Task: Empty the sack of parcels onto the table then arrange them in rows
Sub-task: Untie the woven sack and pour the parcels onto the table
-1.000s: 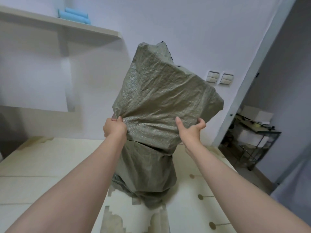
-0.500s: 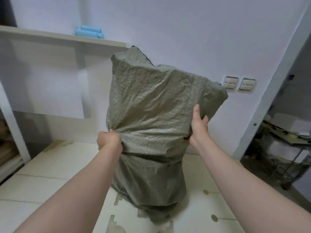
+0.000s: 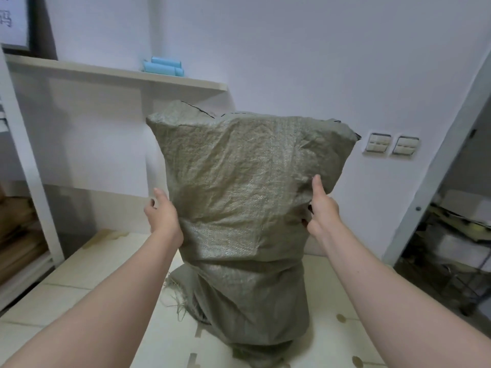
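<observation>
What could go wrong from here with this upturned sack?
1. The right hand only pinches loose fabric on the sack; it may slip.
2. Frayed strands at the mouth could snag parcels, which are hidden inside.
3. Parcels may dump at once and slide off the table.

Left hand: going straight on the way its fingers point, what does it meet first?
Left hand points up and away beside the grey-green woven sack. Straight on, it probably clears the sack and meets the white wall panel under the pale shelf first; depth is unclear.
</observation>
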`<state>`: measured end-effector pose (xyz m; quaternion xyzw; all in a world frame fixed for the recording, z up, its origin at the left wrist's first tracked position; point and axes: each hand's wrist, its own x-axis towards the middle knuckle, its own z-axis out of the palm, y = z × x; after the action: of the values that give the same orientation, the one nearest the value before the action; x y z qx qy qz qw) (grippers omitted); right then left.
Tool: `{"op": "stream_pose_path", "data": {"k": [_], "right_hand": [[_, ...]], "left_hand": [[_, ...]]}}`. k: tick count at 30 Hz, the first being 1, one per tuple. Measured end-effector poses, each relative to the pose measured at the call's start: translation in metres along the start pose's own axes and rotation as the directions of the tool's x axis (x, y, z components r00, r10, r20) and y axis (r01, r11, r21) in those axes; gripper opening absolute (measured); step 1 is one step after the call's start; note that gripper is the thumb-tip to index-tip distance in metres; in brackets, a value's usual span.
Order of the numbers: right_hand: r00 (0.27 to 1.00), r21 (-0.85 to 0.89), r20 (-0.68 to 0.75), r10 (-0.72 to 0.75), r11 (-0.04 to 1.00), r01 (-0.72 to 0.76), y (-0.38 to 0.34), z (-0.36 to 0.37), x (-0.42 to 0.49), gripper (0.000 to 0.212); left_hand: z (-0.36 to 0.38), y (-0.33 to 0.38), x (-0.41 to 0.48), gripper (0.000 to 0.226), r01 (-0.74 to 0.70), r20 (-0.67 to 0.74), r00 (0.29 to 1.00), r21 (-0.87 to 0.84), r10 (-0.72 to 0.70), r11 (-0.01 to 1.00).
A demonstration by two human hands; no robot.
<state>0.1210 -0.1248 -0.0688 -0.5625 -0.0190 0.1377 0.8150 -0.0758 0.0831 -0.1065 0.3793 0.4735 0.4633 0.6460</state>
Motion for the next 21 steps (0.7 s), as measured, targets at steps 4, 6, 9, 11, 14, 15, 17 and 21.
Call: {"op": "stream_pose_path", "data": {"k": [4, 6, 9, 11, 14, 15, 17, 21], "right_hand": [[0.999, 0.005, -0.016, 0.04, 0.999, -0.04, -0.01, 0.011, -0.018, 0.092], [0.997, 0.004, -0.057, 0.05, 0.999, -0.05, -0.013, 0.016, -0.022, 0.07], [0.992, 0.037, -0.104, 0.076, 0.997, -0.072, -0.013, 0.022, -0.019, 0.061], [0.988, 0.039, -0.135, 0.072, 0.997, -0.068, -0.015, 0.026, -0.019, 0.055], [0.976, 0.032, -0.199, 0.084, 0.996, -0.079, -0.021, 0.035, -0.026, 0.041], [0.975, 0.03, -0.203, 0.09, 0.996, -0.086, -0.023, 0.037, -0.027, 0.037], [0.976, 0.028, -0.178, 0.127, 0.992, -0.124, -0.026, 0.038, -0.029, 0.025], [0.981, 0.059, -0.114, 0.157, 0.987, -0.151, -0.029, 0.032, -0.027, 0.021]], "left_hand": [[-0.003, 0.038, 0.004, 0.08, -0.064, 0.221, 0.972, -0.062, 0.076, 0.996], [-0.001, 0.053, 0.006, 0.099, -0.088, 0.307, 0.946, -0.06, 0.103, 0.994], [0.007, 0.071, 0.001, 0.125, -0.093, 0.384, 0.917, -0.045, 0.103, 0.995], [0.016, 0.081, -0.006, 0.129, -0.109, 0.413, 0.904, -0.031, 0.112, 0.994], [0.031, 0.089, -0.015, 0.143, -0.088, 0.407, 0.911, 0.013, 0.075, 0.996], [0.034, 0.091, -0.018, 0.145, -0.071, 0.387, 0.921, 0.03, 0.054, 0.997], [0.038, 0.097, -0.024, 0.139, -0.023, 0.332, 0.943, 0.084, -0.007, 0.996], [0.042, 0.121, -0.025, 0.128, 0.004, 0.23, 0.973, 0.11, -0.03, 0.994]]}}
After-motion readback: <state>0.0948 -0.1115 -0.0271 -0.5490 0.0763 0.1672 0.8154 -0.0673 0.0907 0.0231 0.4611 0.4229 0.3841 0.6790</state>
